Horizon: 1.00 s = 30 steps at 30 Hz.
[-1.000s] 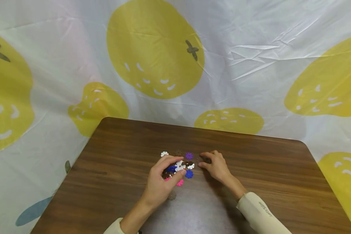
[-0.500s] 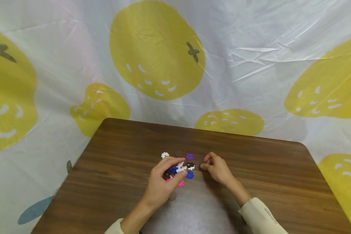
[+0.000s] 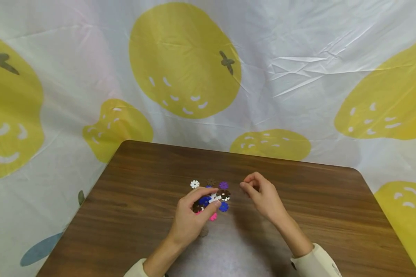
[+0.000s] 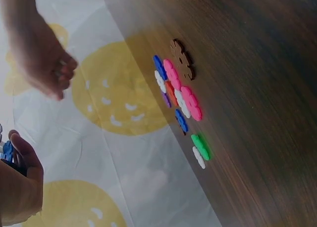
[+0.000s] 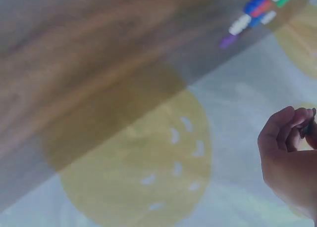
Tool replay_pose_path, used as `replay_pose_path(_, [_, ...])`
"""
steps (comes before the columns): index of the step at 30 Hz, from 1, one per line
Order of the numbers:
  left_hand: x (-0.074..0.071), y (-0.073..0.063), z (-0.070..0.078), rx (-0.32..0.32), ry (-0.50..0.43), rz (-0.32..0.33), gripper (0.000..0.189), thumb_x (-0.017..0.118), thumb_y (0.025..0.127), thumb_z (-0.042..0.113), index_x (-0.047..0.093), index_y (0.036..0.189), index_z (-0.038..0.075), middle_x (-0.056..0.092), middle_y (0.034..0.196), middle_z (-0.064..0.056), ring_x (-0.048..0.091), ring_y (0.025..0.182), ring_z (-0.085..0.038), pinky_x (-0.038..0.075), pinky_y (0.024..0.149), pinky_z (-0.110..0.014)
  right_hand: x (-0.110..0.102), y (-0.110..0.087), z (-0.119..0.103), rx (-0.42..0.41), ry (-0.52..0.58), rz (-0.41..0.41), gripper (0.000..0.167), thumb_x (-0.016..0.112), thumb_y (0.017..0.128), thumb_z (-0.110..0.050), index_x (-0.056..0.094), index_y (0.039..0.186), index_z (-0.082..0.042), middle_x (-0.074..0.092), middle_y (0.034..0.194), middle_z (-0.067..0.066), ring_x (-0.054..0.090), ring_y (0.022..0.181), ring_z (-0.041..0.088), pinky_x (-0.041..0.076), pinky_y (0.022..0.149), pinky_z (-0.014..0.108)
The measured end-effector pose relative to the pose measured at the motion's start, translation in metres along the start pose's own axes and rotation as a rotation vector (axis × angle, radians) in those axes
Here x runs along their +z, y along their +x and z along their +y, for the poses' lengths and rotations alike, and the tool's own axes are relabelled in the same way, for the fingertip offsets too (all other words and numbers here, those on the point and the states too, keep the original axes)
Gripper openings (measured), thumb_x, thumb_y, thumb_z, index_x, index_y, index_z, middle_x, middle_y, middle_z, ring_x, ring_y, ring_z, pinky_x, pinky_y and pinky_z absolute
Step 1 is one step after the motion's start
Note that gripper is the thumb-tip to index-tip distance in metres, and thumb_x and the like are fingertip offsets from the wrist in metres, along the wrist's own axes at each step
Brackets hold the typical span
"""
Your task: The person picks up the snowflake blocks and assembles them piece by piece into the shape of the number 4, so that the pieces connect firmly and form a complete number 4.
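Note:
In the head view my left hand (image 3: 190,215) holds a small cluster of joined snowflake discs between thumb and fingers. A white disc (image 3: 215,197) and a blue disc (image 3: 204,201) show in the cluster; the palm side is partly hidden. The left wrist view catches a blue piece (image 4: 7,150) of it at the fingers. My right hand (image 3: 267,196) is raised to the right of the pile, thumb and index pinched together. Between those fingertips sits a dark brown disc (image 5: 306,127), seen in the right wrist view.
Loose discs lie on the brown wooden table (image 3: 152,173) around and below the left hand: white (image 3: 195,184), purple (image 3: 223,185), blue (image 3: 223,207), pink (image 3: 212,216), and green (image 4: 200,147). A patterned curtain (image 3: 280,96) hangs behind the table's far edge.
My right hand has picked up the brown disc from the table beside the pile, then risen slightly and moved right. The left hand has stayed in place, its cluster turned a little.

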<state>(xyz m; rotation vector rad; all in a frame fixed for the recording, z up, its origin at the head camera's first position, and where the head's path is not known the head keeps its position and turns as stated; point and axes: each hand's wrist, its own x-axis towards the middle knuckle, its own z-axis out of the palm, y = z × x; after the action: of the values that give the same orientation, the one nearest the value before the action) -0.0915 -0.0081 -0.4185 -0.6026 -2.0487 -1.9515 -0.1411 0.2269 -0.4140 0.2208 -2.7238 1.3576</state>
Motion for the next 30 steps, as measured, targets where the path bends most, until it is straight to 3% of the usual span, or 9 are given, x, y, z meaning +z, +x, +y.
replay_pose_path(4, [0.0, 0.0, 0.0, -0.004, 0.013, 0.005, 0.027, 0.08, 0.09, 0.012, 0.075, 0.117, 0.014, 0.075, 0.114, -0.005, 0.067, 0.098, -0.01, 0.059, 0.081, -0.023, -0.01, -0.008, -0.017, -0.028, 0.034, 0.016, 0.017, 0.064, 0.103, -0.032, 0.06, 0.104, -0.015, 0.062, 0.071, 0.002, 0.058, 0.064, 0.015, 0.047, 0.057, 0.026])
replay_pose_path(11, [0.001, 0.0, 0.0, -0.03, 0.037, 0.024, 0.028, 0.081, 0.089, 0.015, 0.075, 0.116, 0.015, 0.074, 0.115, -0.004, 0.068, 0.099, -0.013, 0.058, 0.083, -0.023, -0.019, -0.019, -0.041, -0.151, 0.008, 0.069, 0.014, 0.063, 0.104, -0.033, 0.06, 0.106, -0.02, 0.054, 0.065, -0.005, 0.046, 0.054, 0.008, 0.042, 0.053, 0.026])
replay_pose_path(21, [0.0, 0.0, -0.001, -0.031, 0.048, 0.033, 0.027, 0.081, 0.09, 0.016, 0.075, 0.116, 0.016, 0.074, 0.114, -0.002, 0.068, 0.1, -0.012, 0.059, 0.084, -0.027, -0.019, -0.03, -0.063, -0.198, 0.007, 0.074, 0.017, 0.056, 0.107, -0.019, 0.059, 0.124, -0.022, 0.06, 0.076, -0.006, 0.051, 0.062, 0.01, 0.045, 0.054, 0.026])
replay_pose_path(26, [0.002, 0.001, -0.001, -0.001, 0.037, 0.041, 0.023, 0.081, 0.09, 0.015, 0.076, 0.113, 0.016, 0.074, 0.111, -0.002, 0.068, 0.1, -0.011, 0.058, 0.084, -0.023, -0.018, -0.034, -0.073, -0.213, 0.048, 0.095, 0.022, 0.058, 0.106, -0.016, 0.061, 0.125, -0.026, 0.063, 0.076, -0.007, 0.058, 0.066, 0.011, 0.051, 0.058, 0.025])
replay_pose_path(30, [0.004, 0.002, -0.002, 0.005, 0.024, 0.06, 0.022, 0.081, 0.089, 0.014, 0.077, 0.111, 0.014, 0.075, 0.11, -0.004, 0.069, 0.099, -0.012, 0.059, 0.084, -0.023, -0.014, -0.038, -0.077, -0.234, 0.058, 0.096, 0.021, 0.06, 0.105, -0.016, 0.063, 0.124, -0.022, 0.068, 0.076, -0.009, 0.064, 0.07, 0.01, 0.057, 0.064, 0.026])
